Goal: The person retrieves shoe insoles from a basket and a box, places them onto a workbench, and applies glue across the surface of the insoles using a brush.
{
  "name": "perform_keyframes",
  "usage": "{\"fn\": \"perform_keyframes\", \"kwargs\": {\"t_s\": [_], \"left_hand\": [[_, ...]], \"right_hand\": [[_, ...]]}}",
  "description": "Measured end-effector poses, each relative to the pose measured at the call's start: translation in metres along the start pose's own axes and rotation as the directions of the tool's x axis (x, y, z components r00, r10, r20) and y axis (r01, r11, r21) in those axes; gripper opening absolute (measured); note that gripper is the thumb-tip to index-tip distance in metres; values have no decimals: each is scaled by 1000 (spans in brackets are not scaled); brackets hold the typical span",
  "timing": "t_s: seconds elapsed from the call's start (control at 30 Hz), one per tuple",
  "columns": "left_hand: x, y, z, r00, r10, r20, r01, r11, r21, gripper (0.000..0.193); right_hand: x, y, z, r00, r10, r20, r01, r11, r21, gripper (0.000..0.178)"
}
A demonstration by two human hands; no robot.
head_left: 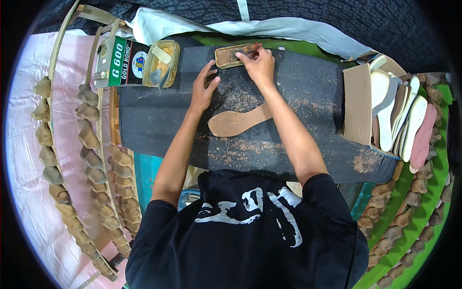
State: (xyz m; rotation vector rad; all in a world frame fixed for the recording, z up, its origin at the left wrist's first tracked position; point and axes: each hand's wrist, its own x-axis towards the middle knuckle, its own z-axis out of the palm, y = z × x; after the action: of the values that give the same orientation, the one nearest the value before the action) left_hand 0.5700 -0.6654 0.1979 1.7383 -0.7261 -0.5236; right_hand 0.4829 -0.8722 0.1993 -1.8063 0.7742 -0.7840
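Note:
Near the far edge of the dark work surface lies a small shallow rectangular tray (226,58) with brownish contents. My right hand (261,67) is over its right end, fingers bent together with the thumb across the tray. Something small, dark and reddish shows by the fingertips; I cannot make out what it is. To the left of the tray, my left hand (204,89) holds nothing, its fingers apart and its fingertips close to the tray's near-left corner. A brown shoe sole piece (233,124) lies flat between my forearms, its right end hidden beneath my right forearm.
Brown shavings (240,154) are scattered over the dark work surface (159,120). At far left stand a metal can (108,62) and a yellowish tub (168,77) with tools in it. A cardboard box (357,103) of insoles stands at right. Shoe lasts (89,139) hang on racks on both sides.

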Motion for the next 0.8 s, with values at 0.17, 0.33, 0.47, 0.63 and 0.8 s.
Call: {"fn": "perform_keyframes", "kwargs": {"t_s": [0.17, 0.33, 0.47, 0.63, 0.8], "left_hand": [[0, -1, 8, 1000, 9, -7, -9, 999, 36, 70], [-1, -5, 8, 1000, 13, -12, -13, 1000, 14, 71], [-8, -2, 7, 1000, 18, -9, -18, 1000, 18, 69], [-43, 5, -3, 993, 60, -104, -68, 994, -82, 54], [-103, 1, -21, 983, -50, -176, 65, 995, 82, 47]], "right_hand": [[-4, 19, 2, 979, -145, -141, 123, 980, -158, 40], [-9, 17, -7, 987, -12, -160, 16, 999, 29, 69], [-28, 19, -26, 987, 101, -126, -97, 994, 43, 79], [-88, 18, -73, 946, 320, -53, -309, 939, 152, 66], [-142, 19, -94, 982, 148, -116, -175, 945, -277, 37]]}}
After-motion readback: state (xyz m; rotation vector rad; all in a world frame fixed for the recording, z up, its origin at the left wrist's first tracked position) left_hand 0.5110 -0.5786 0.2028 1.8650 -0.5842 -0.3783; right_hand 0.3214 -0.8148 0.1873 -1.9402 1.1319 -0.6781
